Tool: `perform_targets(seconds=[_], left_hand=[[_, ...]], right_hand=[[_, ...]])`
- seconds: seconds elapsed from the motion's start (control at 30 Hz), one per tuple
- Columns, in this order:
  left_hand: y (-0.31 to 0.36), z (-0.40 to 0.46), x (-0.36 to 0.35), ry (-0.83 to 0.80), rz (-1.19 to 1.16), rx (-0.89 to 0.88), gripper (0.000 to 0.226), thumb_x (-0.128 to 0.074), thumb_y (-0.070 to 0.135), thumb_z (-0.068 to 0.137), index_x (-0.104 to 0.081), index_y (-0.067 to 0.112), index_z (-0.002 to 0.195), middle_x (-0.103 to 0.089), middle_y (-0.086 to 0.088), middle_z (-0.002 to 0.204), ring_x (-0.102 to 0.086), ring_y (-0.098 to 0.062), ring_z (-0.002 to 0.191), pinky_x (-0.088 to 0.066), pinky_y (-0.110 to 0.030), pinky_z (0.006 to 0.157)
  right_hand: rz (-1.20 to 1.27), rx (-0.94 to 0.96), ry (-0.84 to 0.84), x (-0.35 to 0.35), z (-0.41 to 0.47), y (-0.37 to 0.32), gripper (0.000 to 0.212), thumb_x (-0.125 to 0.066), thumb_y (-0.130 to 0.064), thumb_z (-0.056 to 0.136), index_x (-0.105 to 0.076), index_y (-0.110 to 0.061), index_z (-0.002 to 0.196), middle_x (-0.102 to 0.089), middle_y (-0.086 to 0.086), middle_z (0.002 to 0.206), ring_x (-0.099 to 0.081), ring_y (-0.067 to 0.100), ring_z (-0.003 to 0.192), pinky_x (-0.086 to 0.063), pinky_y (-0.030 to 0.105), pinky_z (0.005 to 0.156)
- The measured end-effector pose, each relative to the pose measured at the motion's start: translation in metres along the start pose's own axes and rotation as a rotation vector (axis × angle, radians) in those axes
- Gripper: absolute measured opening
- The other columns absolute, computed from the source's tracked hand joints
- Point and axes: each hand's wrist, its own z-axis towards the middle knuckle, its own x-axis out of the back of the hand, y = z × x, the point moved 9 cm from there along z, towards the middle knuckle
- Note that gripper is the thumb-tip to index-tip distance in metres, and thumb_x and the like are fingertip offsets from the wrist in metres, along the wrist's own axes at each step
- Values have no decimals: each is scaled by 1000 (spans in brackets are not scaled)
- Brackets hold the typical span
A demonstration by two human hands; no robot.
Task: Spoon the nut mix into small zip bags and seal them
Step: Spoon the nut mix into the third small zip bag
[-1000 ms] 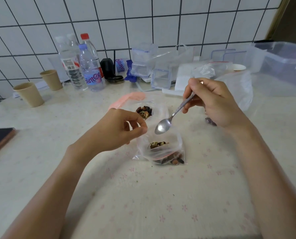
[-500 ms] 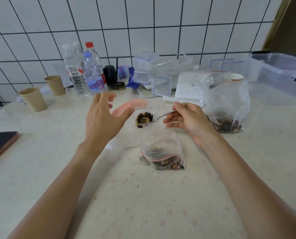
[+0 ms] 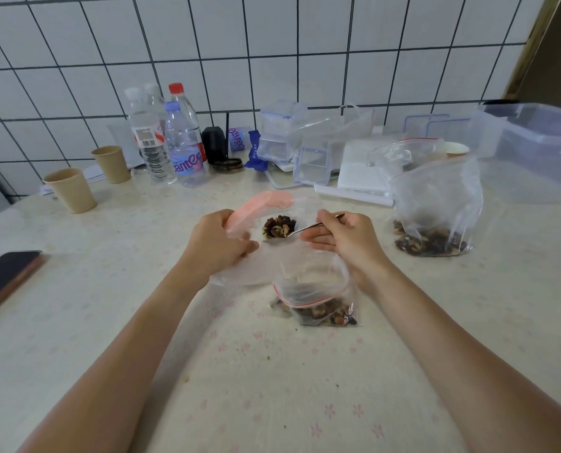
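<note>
While my left hand [image 3: 218, 246] grips the large pink-topped clear bag's [image 3: 266, 204] rim, my right hand [image 3: 344, 240] pinches the metal spoon [image 3: 300, 230], its bowl in the nut mix [image 3: 279, 226]; the small red-zip bag [image 3: 318, 299] lies just nearer.

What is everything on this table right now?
small zip bag: 1, clear with red seal, nuts inside, near centre
source bag: 1, clear with pink top, mid-table, holds nut mix
spoon: 1, silver, bowl in the nut mix
standing bag: 1, clear, nuts at bottom, right
paper cups: 2, tan, left
water bottles: about 3, clear, back
phone: 1, dark, left edge
plastic containers: several, clear, back right
left hand: grips source bag
right hand: holds spoon
</note>
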Motion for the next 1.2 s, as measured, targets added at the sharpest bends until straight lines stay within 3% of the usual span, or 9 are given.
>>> perform_targets(seconds=[0.17, 0.23, 0.33, 0.57, 0.7, 0.8, 0.93, 1.1, 1.2], left_hand=[[4, -4, -3, -47, -4, -14, 42, -88, 12, 75, -65, 27, 107, -74, -2, 100, -72, -28, 85, -63, -44, 81], [5, -5, -4, -61, 2, -20, 45, -89, 12, 75, -66, 25, 112, -74, -2, 103, -71, -28, 88, -62, -42, 81], [7, -6, -7, -70, 3, -45, 42, -88, 11, 75, -67, 24, 110, -73, 0, 101, -69, -22, 81, -56, -29, 65], [9, -9, -7, -87, -46, -50, 35, -84, 10, 74, -66, 34, 93, -75, 0, 97, -67, -16, 72, -55, -25, 57], [7, -9, -9, -99, -76, -35, 37, -84, 12, 73, -66, 36, 94, -75, 3, 96, -66, -13, 70, -49, -20, 54], [6, -8, -8, -92, -77, -37, 36, -85, 14, 74, -64, 38, 91, -75, 6, 94, -65, -7, 69, -48, -17, 52], [7, -6, -3, -54, -142, -42, 35, -86, 13, 77, -64, 39, 86, -71, 14, 73, -61, 5, 47, -43, -9, 39], [5, -5, 2, -2, -264, -34, 5, -77, 37, 90, -75, 32, 90, -67, 13, 62, -48, -4, 38, -39, -18, 37], [3, -4, 3, 6, -271, -12, 18, -64, 42, 100, -75, 30, 93, -68, 16, 64, -42, -4, 36, -34, -20, 37]], right_hand=[[41, -10, 3, 0, -4, -5, 23, -57, -20, 106, -64, -1, 95, -78, 20, 82, -79, 31, 83, -65, 31, 71], [34, -3, -17, -4, -6, -7, 25, -58, -19, 106, -64, 1, 92, -78, 22, 81, -79, 33, 82, -65, 31, 71], [-30, 14, -24, -7, -8, -10, 26, -59, -17, 105, -67, 3, 92, -77, 23, 82, -78, 35, 83, -65, 31, 72], [-70, 33, 56, 4, -4, -10, 23, -60, -12, 104, -67, 9, 102, -77, 27, 92, -77, 34, 92, -64, 32, 79], [-73, 47, -6, -7, -2, -6, 17, -62, -13, 103, -69, 0, 93, -79, 20, 89, -78, 32, 91, -64, 33, 81], [-112, 105, 37, -3, 1, -7, 15, -64, -13, 102, -69, -6, 89, -79, 19, 89, -79, 27, 89, -63, 34, 82], [-185, 164, 122, 8, 3, -6, 17, -68, -15, 100, -72, -14, 84, -80, 13, 84, -79, 24, 88, -60, 47, 94], [-193, 185, 138, 6, -1, -5, 14, -71, -14, 95, -76, -15, 83, -80, 6, 79, -79, 16, 83, -59, 45, 95], [-186, 180, 141, 6, -3, -4, 10, -73, -14, 94, -79, -10, 87, -80, 4, 79, -79, 13, 82, -61, 36, 91]])
